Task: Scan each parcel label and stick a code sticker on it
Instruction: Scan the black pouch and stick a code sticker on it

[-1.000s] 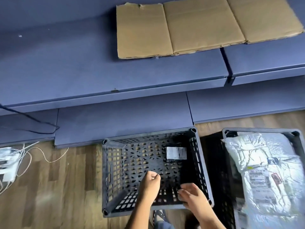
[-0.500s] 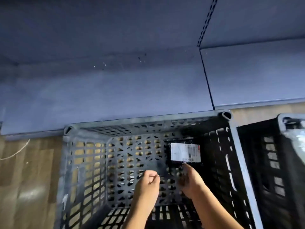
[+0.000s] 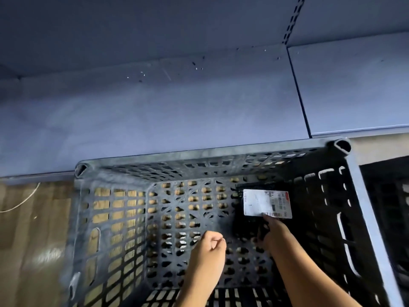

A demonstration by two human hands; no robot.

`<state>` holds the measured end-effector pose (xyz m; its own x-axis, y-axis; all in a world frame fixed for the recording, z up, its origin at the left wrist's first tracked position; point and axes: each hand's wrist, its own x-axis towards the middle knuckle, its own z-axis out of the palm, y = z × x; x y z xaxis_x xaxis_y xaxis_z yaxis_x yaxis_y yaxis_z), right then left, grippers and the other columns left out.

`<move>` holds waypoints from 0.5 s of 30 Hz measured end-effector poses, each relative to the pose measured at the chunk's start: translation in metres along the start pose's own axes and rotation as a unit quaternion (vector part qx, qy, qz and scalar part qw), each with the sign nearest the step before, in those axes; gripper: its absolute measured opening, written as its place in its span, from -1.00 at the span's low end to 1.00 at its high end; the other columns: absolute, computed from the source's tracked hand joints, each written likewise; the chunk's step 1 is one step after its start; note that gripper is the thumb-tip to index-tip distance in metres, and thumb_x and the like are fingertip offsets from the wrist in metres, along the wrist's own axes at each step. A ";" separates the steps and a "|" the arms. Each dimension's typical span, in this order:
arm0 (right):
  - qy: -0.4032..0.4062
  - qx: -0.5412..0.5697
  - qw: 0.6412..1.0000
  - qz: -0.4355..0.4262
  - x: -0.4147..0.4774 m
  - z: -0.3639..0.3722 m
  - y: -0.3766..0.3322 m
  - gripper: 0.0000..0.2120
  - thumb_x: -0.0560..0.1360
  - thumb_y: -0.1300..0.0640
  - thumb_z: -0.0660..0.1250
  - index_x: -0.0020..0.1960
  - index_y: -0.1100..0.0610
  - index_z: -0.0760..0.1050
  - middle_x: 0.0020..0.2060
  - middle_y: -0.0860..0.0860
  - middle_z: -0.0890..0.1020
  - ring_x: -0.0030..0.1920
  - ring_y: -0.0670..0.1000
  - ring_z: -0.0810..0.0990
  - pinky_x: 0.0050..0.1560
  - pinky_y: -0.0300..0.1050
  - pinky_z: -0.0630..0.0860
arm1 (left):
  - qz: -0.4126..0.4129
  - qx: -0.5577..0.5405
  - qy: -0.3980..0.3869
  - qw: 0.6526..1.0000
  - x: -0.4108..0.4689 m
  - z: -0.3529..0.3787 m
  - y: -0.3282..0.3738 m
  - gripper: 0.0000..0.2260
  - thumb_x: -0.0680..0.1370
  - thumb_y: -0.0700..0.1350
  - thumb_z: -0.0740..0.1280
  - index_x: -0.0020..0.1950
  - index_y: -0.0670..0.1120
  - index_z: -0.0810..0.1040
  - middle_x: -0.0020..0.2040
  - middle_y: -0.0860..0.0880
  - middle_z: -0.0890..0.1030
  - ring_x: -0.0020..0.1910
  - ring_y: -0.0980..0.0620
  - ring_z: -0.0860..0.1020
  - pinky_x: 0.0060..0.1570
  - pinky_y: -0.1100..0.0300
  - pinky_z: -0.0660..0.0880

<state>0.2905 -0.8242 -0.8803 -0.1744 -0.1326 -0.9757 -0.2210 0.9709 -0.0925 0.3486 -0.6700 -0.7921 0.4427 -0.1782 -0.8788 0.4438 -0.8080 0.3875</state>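
Shop-like storeroom: blue slotted shelving (image 3: 155,111), a plastic crate (image 3: 199,154) on wooden floor (image 3: 33,240).

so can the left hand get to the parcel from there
Probably yes. The left hand hovers inside the crate, with only bare crate floor between it and the parcel. The right hand touches its near edge, so the left side looks freer.

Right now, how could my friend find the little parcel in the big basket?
Look inside the dark plastic crate on the wooden floor, at its far right corner. The black parcel lies there, and the right hand grips its near edge. It is the only parcel showing in the crate, with a white barcode label on top.
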 end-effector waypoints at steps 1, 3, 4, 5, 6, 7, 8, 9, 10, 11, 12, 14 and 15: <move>-0.008 0.030 0.999 -0.008 -0.004 0.002 -0.005 -0.92 0.56 0.21 0.28 0.00 0.20 0.53 -0.36 0.06 0.40 -0.46 -0.01 0.42 -0.71 -0.35 0.32 | -0.002 0.001 -0.004 1.000 -0.005 -0.002 0.002 -0.91 0.60 -0.03 0.18 -0.04 0.11 0.46 0.05 0.12 0.57 0.03 0.10 0.57 0.13 0.15 0.47; -0.039 0.053 0.998 -0.003 -0.009 0.003 -0.010 -0.94 0.57 0.17 0.27 -0.02 0.15 0.50 -0.32 0.05 0.42 -0.35 -0.01 0.41 -0.46 -0.15 0.45 | -0.002 -0.001 -0.007 1.000 -0.011 -0.005 0.005 -0.90 0.60 -0.03 0.17 -0.05 0.12 0.46 0.04 0.12 0.57 0.03 0.10 0.57 0.15 0.14 0.46; -0.055 0.049 0.997 -0.007 -0.013 0.002 -0.010 -0.94 0.57 0.16 0.27 -0.06 0.15 0.46 -0.30 0.05 0.44 -0.32 0.01 0.43 -0.35 -0.09 0.46 | -0.004 -0.002 -0.002 1.000 -0.015 -0.006 0.004 -0.90 0.60 -0.03 0.17 -0.05 0.12 0.45 0.04 0.13 0.57 0.03 0.10 0.56 0.12 0.16 0.46; -0.062 0.045 0.997 -0.021 -0.017 -0.001 -0.007 -0.95 0.56 0.18 0.27 -0.05 0.15 0.43 -0.28 0.07 0.45 -0.30 0.03 0.46 -0.29 -0.06 0.50 | -0.006 -0.006 0.006 1.000 -0.020 -0.007 0.003 -0.90 0.60 -0.04 0.18 -0.05 0.13 0.45 0.04 0.14 0.56 0.03 0.10 0.56 0.09 0.18 0.45; -0.070 0.043 0.996 -0.036 -0.027 -0.004 -0.005 -0.96 0.56 0.21 0.27 -0.03 0.16 0.42 -0.26 0.10 0.46 -0.30 0.04 0.47 -0.30 -0.08 0.55 | -0.008 -0.012 0.015 1.000 -0.029 -0.008 0.004 -0.90 0.60 -0.05 0.18 -0.05 0.12 0.45 0.04 0.13 0.56 0.03 0.10 0.56 0.05 0.20 0.44; -0.075 0.043 0.995 -0.052 -0.036 -0.008 -0.001 -0.97 0.56 0.24 0.26 -0.01 0.17 0.42 -0.26 0.12 0.47 -0.32 0.04 0.48 -0.39 -0.14 0.57 | -0.007 -0.015 0.024 1.000 -0.040 -0.010 0.005 -0.91 0.60 -0.06 0.19 -0.06 0.11 0.45 0.04 0.12 0.56 0.02 0.09 0.56 0.03 0.21 0.44; -0.077 0.038 0.994 -0.066 -0.047 -0.014 0.003 -0.94 0.56 0.26 0.26 0.03 0.16 0.42 -0.27 0.12 0.49 -0.35 0.04 0.49 -0.49 -0.18 0.55 | -0.006 -0.014 0.028 0.999 -0.051 -0.011 0.006 -0.91 0.60 -0.07 0.20 -0.06 0.10 0.45 0.03 0.11 0.57 0.00 0.09 0.57 0.00 0.21 0.45; -0.080 0.020 0.994 -0.078 -0.062 -0.022 0.007 -0.87 0.56 0.27 0.25 0.09 0.15 0.42 -0.25 0.12 0.52 -0.35 0.04 0.50 -0.53 -0.19 0.53 | -0.009 -0.011 0.030 0.999 -0.066 -0.014 0.006 -0.91 0.59 -0.08 0.21 -0.07 0.10 0.46 0.01 0.11 0.57 -0.03 0.09 0.57 -0.02 0.21 0.46; -0.092 0.001 0.992 -0.090 -0.080 -0.030 0.010 -0.81 0.55 0.27 0.26 0.15 0.14 0.42 -0.22 0.12 0.55 -0.32 0.04 0.52 -0.52 -0.19 0.52 | -0.013 -0.016 0.033 0.999 -0.079 -0.017 0.008 -0.91 0.59 -0.09 0.22 -0.08 0.09 0.46 0.00 0.12 0.57 -0.05 0.08 0.57 -0.01 0.19 0.47; -0.102 -0.017 0.989 -0.105 -0.100 -0.040 0.013 -0.78 0.54 0.28 0.26 0.18 0.14 0.42 -0.16 0.13 0.58 -0.27 0.05 0.54 -0.47 -0.17 0.53 | -0.012 -0.022 0.034 0.999 -0.095 -0.022 0.010 -0.90 0.58 -0.10 0.23 -0.08 0.09 0.47 -0.01 0.12 0.57 -0.07 0.08 0.57 0.02 0.16 0.49; -0.113 -0.035 0.986 -0.116 -0.122 -0.050 0.017 -0.78 0.54 0.28 0.26 0.18 0.13 0.43 -0.09 0.14 0.60 -0.21 0.06 0.56 -0.38 -0.14 0.52 | -0.012 -0.028 0.033 0.999 -0.111 -0.028 0.013 -0.90 0.58 -0.11 0.23 -0.08 0.08 0.47 -0.03 0.11 0.57 -0.09 0.07 0.58 0.04 0.13 0.50; -0.132 -0.065 0.980 -0.136 -0.173 -0.069 0.018 -0.78 0.55 0.28 0.26 0.17 0.10 0.45 0.03 0.13 0.61 -0.11 0.08 0.57 -0.23 -0.09 0.49 | -0.010 -0.036 0.034 0.999 -0.144 -0.044 0.022 -0.90 0.60 -0.12 0.20 -0.05 0.05 0.47 -0.06 0.06 0.58 -0.10 0.04 0.58 -0.03 0.12 0.51; -0.143 -0.077 0.976 -0.145 -0.202 -0.076 0.017 -0.78 0.55 0.28 0.25 0.17 0.10 0.44 0.04 0.12 0.62 -0.09 0.08 0.57 -0.21 -0.08 0.48 | -0.008 -0.041 0.036 0.998 -0.160 -0.053 0.028 -0.89 0.62 -0.11 0.18 -0.05 0.05 0.46 -0.06 0.04 0.58 -0.09 0.01 0.59 -0.11 0.14 0.47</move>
<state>0.2489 -0.7961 -0.6698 0.1869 -0.3145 -0.9307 -0.3667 0.8566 -0.3631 0.3316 -0.6343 -0.6253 0.4890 -0.1228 -0.8636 0.5117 -0.7614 0.3980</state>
